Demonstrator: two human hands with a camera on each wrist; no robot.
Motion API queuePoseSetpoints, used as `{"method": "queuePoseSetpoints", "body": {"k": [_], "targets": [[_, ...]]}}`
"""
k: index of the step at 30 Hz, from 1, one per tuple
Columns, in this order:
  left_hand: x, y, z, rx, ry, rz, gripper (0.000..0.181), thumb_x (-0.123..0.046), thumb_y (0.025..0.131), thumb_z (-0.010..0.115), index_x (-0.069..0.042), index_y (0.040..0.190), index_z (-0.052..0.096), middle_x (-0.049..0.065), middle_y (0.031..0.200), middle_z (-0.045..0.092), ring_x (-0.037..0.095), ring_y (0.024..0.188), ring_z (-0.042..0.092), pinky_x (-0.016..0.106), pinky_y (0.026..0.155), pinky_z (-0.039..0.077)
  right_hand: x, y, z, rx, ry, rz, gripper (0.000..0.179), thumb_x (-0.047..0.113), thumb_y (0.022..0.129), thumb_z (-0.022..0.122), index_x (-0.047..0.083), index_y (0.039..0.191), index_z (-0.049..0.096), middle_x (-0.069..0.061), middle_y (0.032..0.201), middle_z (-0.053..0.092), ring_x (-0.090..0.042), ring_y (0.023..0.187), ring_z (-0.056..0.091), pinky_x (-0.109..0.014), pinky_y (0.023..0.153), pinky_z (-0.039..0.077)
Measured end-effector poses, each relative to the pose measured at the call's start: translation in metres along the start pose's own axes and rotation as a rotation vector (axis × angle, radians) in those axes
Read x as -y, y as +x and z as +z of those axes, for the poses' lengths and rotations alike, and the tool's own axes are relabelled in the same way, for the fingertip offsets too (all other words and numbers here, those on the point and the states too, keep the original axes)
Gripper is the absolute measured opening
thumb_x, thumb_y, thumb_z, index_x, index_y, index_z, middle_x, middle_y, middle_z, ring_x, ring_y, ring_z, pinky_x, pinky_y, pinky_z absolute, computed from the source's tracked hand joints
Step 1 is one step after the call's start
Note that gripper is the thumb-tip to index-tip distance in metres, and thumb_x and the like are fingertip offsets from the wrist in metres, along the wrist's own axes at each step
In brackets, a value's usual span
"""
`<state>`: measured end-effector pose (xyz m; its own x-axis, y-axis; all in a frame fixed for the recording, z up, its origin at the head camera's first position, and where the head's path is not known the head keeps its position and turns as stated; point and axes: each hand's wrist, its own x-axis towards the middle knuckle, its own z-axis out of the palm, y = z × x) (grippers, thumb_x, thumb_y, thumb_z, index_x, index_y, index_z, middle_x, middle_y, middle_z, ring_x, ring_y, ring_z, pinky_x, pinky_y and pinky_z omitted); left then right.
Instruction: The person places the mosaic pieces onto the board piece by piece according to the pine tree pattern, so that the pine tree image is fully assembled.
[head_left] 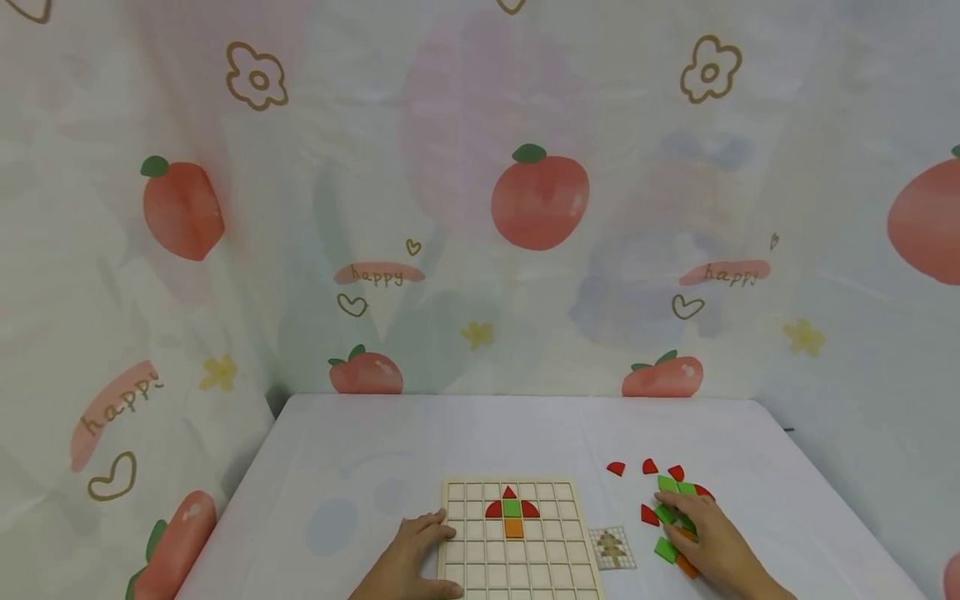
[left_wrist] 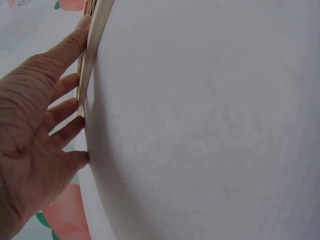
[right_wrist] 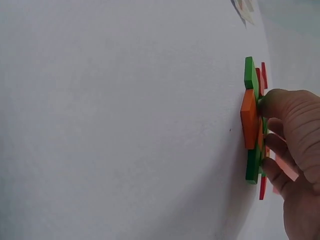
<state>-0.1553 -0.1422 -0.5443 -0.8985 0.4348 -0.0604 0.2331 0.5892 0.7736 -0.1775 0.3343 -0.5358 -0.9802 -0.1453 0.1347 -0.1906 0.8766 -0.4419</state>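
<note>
A wooden grid board [head_left: 495,575] lies at the front middle of the table. Set in its upper cells are a red triangle [head_left: 508,492], a green square [head_left: 512,507] between two red quarter-round tiles, and an orange square [head_left: 513,528] below. My left hand [head_left: 408,560] rests against the board's left edge, fingers spread, as the left wrist view also shows. On the right, my right hand [head_left: 708,542] reaches over a loose cluster of tiles, its fingertips touching among green tiles [head_left: 664,550] and orange tiles [right_wrist: 249,120]. The hand hides part of the cluster.
A small pattern card [head_left: 612,548] with a tree-like picture lies beside the board's right edge. Several red quarter-round tiles [head_left: 617,468] are scattered behind the cluster. Printed cloth walls [head_left: 540,333] stand behind the white table [head_left: 360,450] and at its sides.
</note>
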Motion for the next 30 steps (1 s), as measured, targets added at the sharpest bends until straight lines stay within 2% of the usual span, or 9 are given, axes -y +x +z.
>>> {"method": "queuePoseSetpoints", "body": {"k": [4, 10, 16, 22, 25, 30], "targets": [[-0.002, 0.000, 0.000, -0.003, 0.010, -0.014, 0.068, -0.043, 0.076, 0.090, -0.014, 0.132, 0.064, 0.020, 0.155, 0.045, 0.056, 0.144, 0.031, 0.078, 0.111, 0.024, 0.000, 0.000, -0.001, 0.006, 0.005, -0.031, 0.040, 0.009, 0.088, 0.079, 0.007, 0.127, 0.069, -0.009, 0.128, 0.069, -0.039, 0.122, 0.058, -0.061, 0.100, 0.050], [-0.003, 0.000, -0.001, -0.001, 0.016, -0.004, 0.067, -0.042, 0.077, 0.090, -0.013, 0.132, 0.064, 0.020, 0.155, 0.045, 0.056, 0.144, 0.032, 0.078, 0.112, 0.024, -0.001, -0.001, -0.001, -0.001, 0.004, -0.036, 0.036, 0.009, 0.087, 0.080, 0.009, 0.122, 0.071, -0.006, 0.123, 0.070, -0.035, 0.117, 0.060, -0.060, 0.098, 0.052], [-0.001, 0.001, 0.000, 0.006, 0.018, -0.013, 0.068, -0.043, 0.077, 0.090, -0.013, 0.132, 0.064, 0.020, 0.156, 0.045, 0.054, 0.144, 0.033, 0.077, 0.113, 0.022, 0.001, 0.000, 0.003, 0.027, 0.010, 0.053, 0.037, 0.016, 0.090, 0.079, 0.008, 0.125, 0.069, -0.008, 0.124, 0.068, -0.036, 0.118, 0.059, -0.062, 0.100, 0.050], [-0.001, 0.003, 0.001, -0.005, 0.019, -0.017, 0.068, -0.044, 0.076, 0.090, -0.013, 0.131, 0.065, 0.019, 0.155, 0.046, 0.054, 0.144, 0.034, 0.077, 0.114, 0.020, 0.005, 0.002, 0.004, 0.040, -0.021, 0.082, 0.039, 0.021, 0.090, 0.079, 0.005, 0.124, 0.068, -0.013, 0.124, 0.067, -0.041, 0.120, 0.058, -0.065, 0.101, 0.048], [0.000, 0.002, 0.000, -0.003, 0.008, -0.005, 0.067, -0.043, 0.077, 0.090, -0.013, 0.132, 0.064, 0.020, 0.155, 0.046, 0.055, 0.144, 0.033, 0.078, 0.113, 0.019, 0.009, 0.000, 0.004, 0.039, 0.001, 0.098, 0.039, 0.022, 0.091, 0.078, 0.005, 0.124, 0.068, -0.015, 0.127, 0.065, -0.042, 0.122, 0.057, -0.065, 0.101, 0.048], [-0.002, 0.003, 0.001, -0.005, 0.008, -0.022, 0.067, -0.043, 0.076, 0.090, -0.014, 0.131, 0.065, 0.020, 0.155, 0.046, 0.055, 0.144, 0.032, 0.078, 0.112, 0.021, 0.019, -0.005, 0.006, 0.017, 0.062, 0.119, 0.038, 0.022, 0.093, 0.075, 0.006, 0.126, 0.067, -0.014, 0.130, 0.064, -0.041, 0.126, 0.054, -0.066, 0.102, 0.047]]}}
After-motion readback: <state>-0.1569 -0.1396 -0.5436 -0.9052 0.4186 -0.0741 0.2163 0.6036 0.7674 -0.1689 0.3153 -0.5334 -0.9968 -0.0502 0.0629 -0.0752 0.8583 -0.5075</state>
